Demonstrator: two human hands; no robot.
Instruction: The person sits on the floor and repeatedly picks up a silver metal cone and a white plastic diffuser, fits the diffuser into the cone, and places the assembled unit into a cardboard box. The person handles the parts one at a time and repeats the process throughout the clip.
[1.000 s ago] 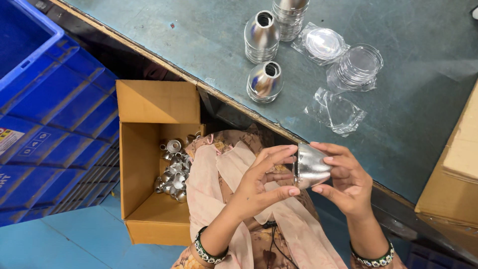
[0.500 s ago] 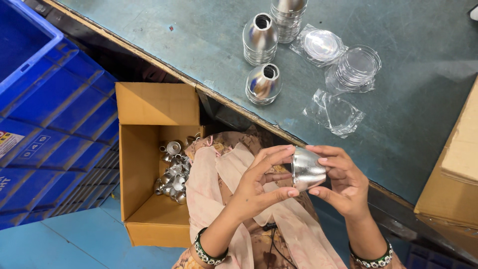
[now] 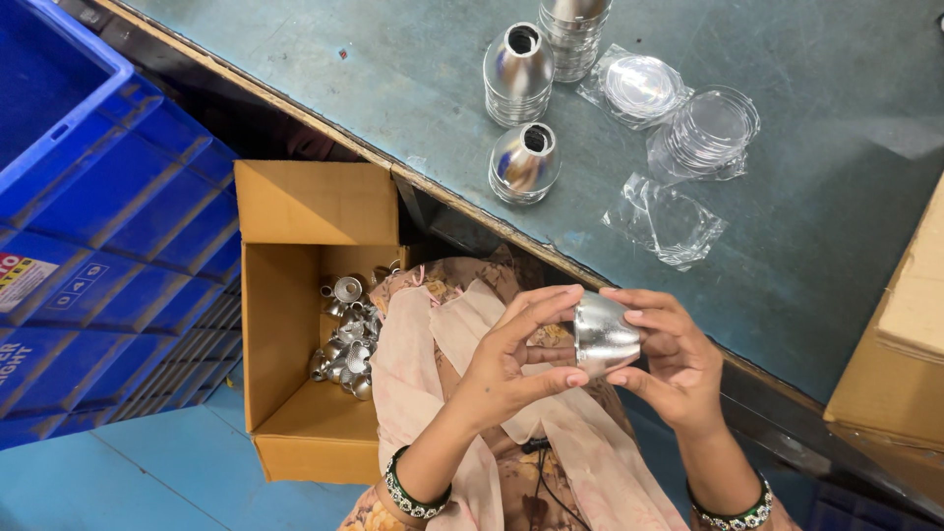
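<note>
I see an open brown cardboard box (image 3: 295, 324) on the floor, another carton's corner (image 3: 900, 354) at right, clear plastic bags (image 3: 669, 221) on the table, and white-and-red labels (image 3: 22, 280) on the blue crate (image 3: 108, 256).

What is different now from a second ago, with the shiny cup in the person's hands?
Very little. The silver cone-shaped cup has been turned slightly between the fingers, and both hands have drifted a touch to the left. The left hand and right hand still hold it together; nothing was picked up or let go. The metal cups on the table, the plastic bags and the cardboard box lie as before.
</note>
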